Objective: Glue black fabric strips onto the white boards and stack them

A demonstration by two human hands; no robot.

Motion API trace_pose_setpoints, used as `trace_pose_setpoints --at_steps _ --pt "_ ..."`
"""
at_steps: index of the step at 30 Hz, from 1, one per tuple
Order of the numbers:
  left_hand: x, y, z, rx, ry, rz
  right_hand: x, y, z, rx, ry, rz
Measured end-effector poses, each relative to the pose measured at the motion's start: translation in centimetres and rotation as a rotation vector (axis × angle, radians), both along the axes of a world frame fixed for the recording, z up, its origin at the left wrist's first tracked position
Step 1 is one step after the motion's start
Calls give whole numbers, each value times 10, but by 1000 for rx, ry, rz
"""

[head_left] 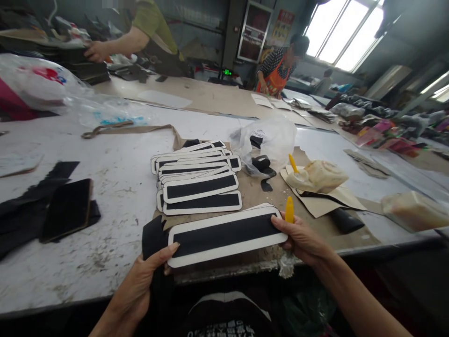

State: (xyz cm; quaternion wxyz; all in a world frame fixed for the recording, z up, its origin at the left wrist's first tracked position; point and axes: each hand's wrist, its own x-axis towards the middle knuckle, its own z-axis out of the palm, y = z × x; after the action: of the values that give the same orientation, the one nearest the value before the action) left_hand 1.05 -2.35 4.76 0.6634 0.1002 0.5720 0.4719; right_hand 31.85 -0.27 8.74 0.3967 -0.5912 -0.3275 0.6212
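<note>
A long white strip with a black centre [226, 235] lies across the near table edge, held at both ends. My left hand [140, 285] grips its left end together with a piece of black fabric [153, 238], thumb on top. At the right end, my right hand [301, 238] is closed on the strip and also holds a yellow-handled brush [289, 210] whose bristles hang below the edge. Behind it sits a fanned stack of several similar black-and-white strips [198, 175] on brown paper [254, 189].
A clear plastic bag [271, 140] with black pieces, a glue-covered container with a yellow brush [315, 175], black scraps and a dark phone-like slab [66, 208] lie on the white table [115, 187]. Two other people work at the far benches.
</note>
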Motion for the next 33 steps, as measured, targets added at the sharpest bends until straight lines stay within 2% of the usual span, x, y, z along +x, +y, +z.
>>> trace_pose_setpoints --at_steps 4,11,16,21,25,28,31,33 --pt "-9 -3 -7 33 -65 -10 -10 3 1 -22 30 -17" --pt "-15 -3 -9 225 42 -14 -14 9 -6 -51 -245 21" --pt "-19 -2 -11 187 57 7 -18 14 -8 -92 -352 55" --pt "-29 3 -7 165 51 -19 -29 28 4 -135 -282 154" --pt "-36 34 8 212 137 -34 -41 66 24 -27 -315 257" --pt "-41 66 18 228 230 -13 -41 105 32 89 -454 253" --pt "-48 80 16 265 425 55 -31 127 32 276 -708 192" --pt "-50 73 8 272 491 92 -23 125 32 345 -742 131"
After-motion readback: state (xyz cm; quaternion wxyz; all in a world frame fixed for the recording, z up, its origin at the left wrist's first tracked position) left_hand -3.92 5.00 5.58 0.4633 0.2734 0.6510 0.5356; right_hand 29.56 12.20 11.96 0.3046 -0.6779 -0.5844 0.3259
